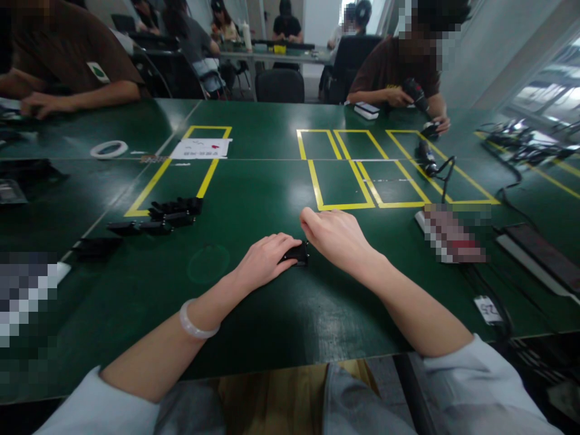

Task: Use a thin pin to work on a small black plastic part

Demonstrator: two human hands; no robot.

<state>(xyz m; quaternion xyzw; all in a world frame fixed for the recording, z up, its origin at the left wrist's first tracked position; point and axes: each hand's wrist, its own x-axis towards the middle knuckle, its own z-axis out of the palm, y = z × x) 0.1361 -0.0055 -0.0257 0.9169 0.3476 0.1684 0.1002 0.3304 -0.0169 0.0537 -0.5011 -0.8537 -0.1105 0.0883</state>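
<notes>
A small black part lies on the green table in front of me, its right end showing small metal bits. My left hand is closed on its left side, thumb at the near edge and fingers over the top. Just to the right and slightly above, my right hand is bent at the wrist with its fingers curled inward. What its fingertips hold, if anything, is hidden behind the hand.
Several black parts lie left of my hands. Yellow tape outlines and a white paper are farther off. At the right are a phone-like device, cables and a tool. A person across the table holds a power tool.
</notes>
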